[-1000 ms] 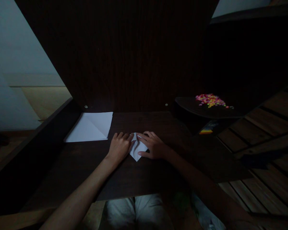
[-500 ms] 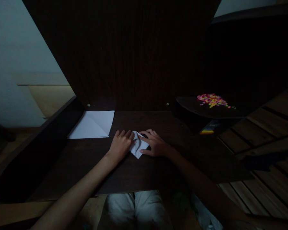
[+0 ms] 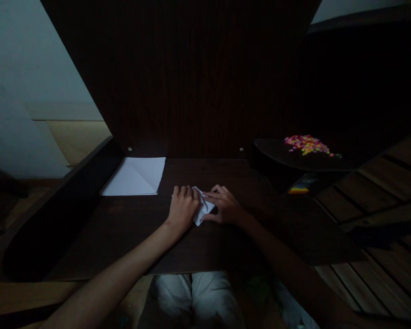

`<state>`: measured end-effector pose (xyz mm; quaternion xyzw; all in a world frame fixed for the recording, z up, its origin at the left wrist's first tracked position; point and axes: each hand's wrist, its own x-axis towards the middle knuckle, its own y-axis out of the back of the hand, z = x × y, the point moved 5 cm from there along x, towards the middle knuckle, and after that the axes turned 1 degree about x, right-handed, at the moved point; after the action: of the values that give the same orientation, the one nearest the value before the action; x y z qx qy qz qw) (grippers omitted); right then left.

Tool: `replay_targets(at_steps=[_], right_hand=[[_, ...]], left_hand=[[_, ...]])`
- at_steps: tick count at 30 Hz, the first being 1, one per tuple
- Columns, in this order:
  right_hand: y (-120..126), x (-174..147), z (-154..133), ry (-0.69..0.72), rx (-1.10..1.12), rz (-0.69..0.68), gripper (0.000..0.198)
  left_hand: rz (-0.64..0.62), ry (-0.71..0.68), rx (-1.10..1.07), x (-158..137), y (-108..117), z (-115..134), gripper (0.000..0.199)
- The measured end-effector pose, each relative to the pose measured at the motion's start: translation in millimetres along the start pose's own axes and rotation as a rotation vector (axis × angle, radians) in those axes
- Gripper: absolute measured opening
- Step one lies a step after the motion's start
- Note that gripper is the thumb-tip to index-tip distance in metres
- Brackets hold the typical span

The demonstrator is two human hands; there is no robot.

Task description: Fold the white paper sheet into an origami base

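Note:
A small folded piece of white paper (image 3: pixel 202 212) lies on the dark wooden desk (image 3: pixel 178 251), in front of my lap. My left hand (image 3: pixel 183 205) is over the paper's left part, its fingers bent and pressing on it, so that side is largely hidden. From the right, my right hand (image 3: pixel 226 205) grips the paper's right edge, with the thumb at the lower side and the fingers at the upper side. A raised fold shows between the two hands.
A stack of white paper sheets (image 3: pixel 133 176) lies at the desk's back left. On a curved shelf (image 3: pixel 270 148) to the right sits a pile of small colourful pieces (image 3: pixel 308 144). Below that is a rainbow-striped item (image 3: pixel 298 189). A dark raised side panel (image 3: pixel 55 214) bounds the left.
My left hand has shifted right and now covers more of the folded paper. My right hand's fingers have drawn in slightly on the paper. The view has moved slightly.

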<state>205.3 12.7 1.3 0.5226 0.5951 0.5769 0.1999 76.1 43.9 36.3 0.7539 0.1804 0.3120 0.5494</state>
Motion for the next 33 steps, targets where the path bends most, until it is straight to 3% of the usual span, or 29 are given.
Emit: replay_targets(at_steps=[3, 7, 11, 15, 20, 25, 30, 33], right_hand=[[1, 0, 0, -0.032, 0.028, -0.039, 0.073], [4, 0, -4, -0.056, 0.009, -0.04, 0.061], [3, 2, -10, -0.065, -0.006, -0.051, 0.045], [1, 3, -11, -0.065, -0.021, -0.059, 0.037], [0, 4, -10, -0.082, -0.017, -0.05, 0.034], [0, 5, -11, -0.094, 0.009, -0.046, 0.038], [-3, 4, -5, -0.136, 0.032, -0.067, 0.045], [-4, 3, -3, -0.154, 0.042, -0.076, 0.048]], left_hand=[[-0.014, -0.005, -0.028, 3, 4, 4, 0.027], [0.035, -0.062, -0.033, 0, 7, 3, 0.029], [0.203, -0.102, -0.084, -17, 16, 2, 0.036], [0.404, -0.109, -0.16, -45, 29, 0, 0.021], [0.312, -0.105, -0.257, -58, 21, 1, 0.023], [0.22, -0.158, -0.284, -47, 3, 10, 0.019], [0.071, -0.128, -0.322, -32, -18, 8, 0.042], [0.026, -0.123, -0.375, -27, -24, 4, 0.043]])
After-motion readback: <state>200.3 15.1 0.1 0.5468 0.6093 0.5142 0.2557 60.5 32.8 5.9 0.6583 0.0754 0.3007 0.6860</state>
